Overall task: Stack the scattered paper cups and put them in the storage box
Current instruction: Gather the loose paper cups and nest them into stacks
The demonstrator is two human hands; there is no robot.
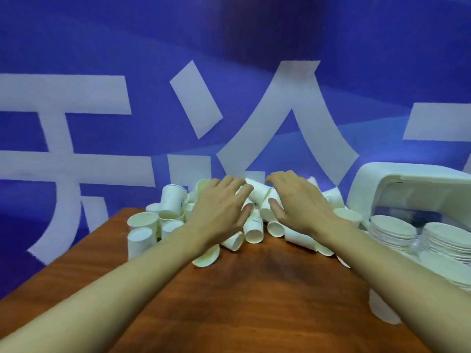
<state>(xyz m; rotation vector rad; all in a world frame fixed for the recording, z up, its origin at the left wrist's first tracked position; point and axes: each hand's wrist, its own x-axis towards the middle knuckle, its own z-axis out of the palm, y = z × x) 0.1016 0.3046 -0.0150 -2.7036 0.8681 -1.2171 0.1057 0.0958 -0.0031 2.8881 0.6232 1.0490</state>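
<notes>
A heap of several white paper cups (253, 228) lies at the far end of the brown wooden table (242, 301), some upright, some on their sides. My left hand (219, 207) reaches over the heap with its fingers spread and rests on the cups. My right hand (298, 202) hovers over the heap beside it, fingers relaxed and slightly bent, thumb near a lying cup (258, 191). Neither hand grips a cup. At the right stands a white storage box (397, 184) with stacks of cups (392, 229) inside.
A blue wall with large white characters (280, 110) stands right behind the table. One lone cup (382, 309) lies on its side near the right edge under my right forearm. Upright cups (141, 234) cluster at the heap's left end.
</notes>
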